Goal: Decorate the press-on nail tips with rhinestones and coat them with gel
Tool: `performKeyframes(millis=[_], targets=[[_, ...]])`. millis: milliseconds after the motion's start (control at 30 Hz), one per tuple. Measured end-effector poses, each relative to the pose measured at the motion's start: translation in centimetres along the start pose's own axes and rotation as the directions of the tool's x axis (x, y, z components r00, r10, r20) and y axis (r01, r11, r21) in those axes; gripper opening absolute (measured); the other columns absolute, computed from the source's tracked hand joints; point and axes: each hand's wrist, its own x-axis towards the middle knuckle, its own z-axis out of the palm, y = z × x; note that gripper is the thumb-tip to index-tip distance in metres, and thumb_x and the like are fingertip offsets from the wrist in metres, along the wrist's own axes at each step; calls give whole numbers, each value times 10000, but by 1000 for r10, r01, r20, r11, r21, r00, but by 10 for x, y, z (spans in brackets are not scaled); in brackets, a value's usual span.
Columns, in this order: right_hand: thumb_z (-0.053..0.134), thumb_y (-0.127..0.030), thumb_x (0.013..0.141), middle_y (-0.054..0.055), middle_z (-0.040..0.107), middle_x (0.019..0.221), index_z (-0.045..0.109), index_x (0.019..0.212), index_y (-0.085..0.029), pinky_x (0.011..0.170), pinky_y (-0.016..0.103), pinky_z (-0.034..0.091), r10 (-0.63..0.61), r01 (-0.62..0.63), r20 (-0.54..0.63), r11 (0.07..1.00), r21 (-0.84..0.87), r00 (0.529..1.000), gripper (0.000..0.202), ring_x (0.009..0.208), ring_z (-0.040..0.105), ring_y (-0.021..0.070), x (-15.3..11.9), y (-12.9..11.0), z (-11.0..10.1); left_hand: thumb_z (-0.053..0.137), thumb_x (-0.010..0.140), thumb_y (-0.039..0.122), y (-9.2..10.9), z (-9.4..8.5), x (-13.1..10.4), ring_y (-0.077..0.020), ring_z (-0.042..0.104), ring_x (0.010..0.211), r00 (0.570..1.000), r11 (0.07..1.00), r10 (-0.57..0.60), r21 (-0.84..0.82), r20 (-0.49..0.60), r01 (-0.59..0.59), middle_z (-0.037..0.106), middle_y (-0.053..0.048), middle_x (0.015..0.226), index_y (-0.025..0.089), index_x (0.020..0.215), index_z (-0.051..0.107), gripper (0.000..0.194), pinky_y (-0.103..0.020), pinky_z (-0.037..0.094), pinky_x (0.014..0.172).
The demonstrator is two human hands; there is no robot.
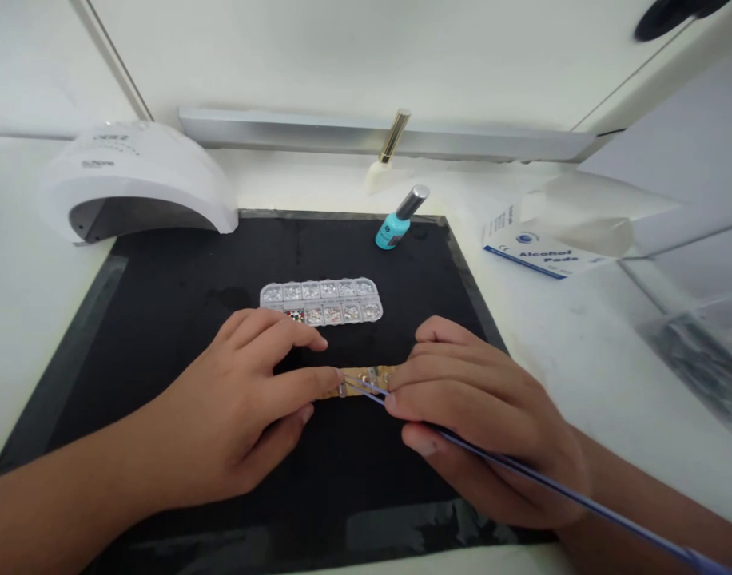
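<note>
A narrow tan strip with small shiny pieces on it lies on the black mat between my hands. My left hand holds its left end, the index fingertip pressed on top and the thumb close to the lower edge. In my right hand is a pair of thin purple tweezers, gripped between thumb and fingers. Their two tips reach left over the strip, near my left index fingertip, slightly apart. Whether they pinch anything is too small to tell. My right fingers cover the strip's right end.
Just beyond my hands sits a clear compartment case of tiny gems. Behind it stand a turquoise bottle and a gold-capped bottle. A white nail lamp is at back left, an Alcohol Pads box at right. The black mat has taped edges.
</note>
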Motion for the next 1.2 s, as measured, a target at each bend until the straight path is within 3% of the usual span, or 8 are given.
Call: performKeyframes(millis=[333,500,567,667,767,1200], targets=[[480,-159,955,16,694,753,529,934,-193,698,360,469,17,-16,-8,1000,27,1000,63,673,651,149,2,0,-6,517,889,113,0,0,1,-276,473,1120,1000,1000,3,6,2,-3,537,-86,1235,263,1216,593,367,-487,388,929],[473,-186,964,23,656,728,575,944,-213,637,368,467,61,-38,-148,987,158,987,107,621,622,164,-3,3,-8,515,907,128,-1,-1,1,-275,469,1125,1000,1000,23,18,21,-23,527,-93,1243,256,1240,581,363,-487,389,930],[498,-228,966,28,642,717,616,934,-220,606,365,462,154,-76,-271,958,276,950,122,591,590,166,-6,5,-5,513,908,124,-1,-1,1,-271,468,1121,1000,1000,22,18,20,-23,524,-90,1237,251,1231,584,355,-482,385,923],[583,-245,931,21,605,670,684,885,-212,543,340,438,351,-111,-444,870,481,825,115,567,550,161,-6,7,1,514,898,108,0,0,1,-266,470,1114,1000,1000,11,13,4,-11,527,-81,1221,250,1197,592,340,-480,377,927],[631,-211,889,19,591,651,729,864,-190,490,319,407,423,-62,-500,807,587,756,103,557,548,152,-3,8,6,519,894,104,1,0,2,-266,467,1119,1000,1000,8,8,4,-8,525,-75,1219,251,1175,593,326,-480,369,935],[671,-248,879,18,612,680,755,898,-221,524,342,400,461,-96,-455,775,624,762,91,569,543,153,-4,7,6,530,890,91,0,-1,1,-250,457,1130,1000,1000,-5,-9,22,5,507,-60,1247,261,1182,593,344,-452,358,946]])
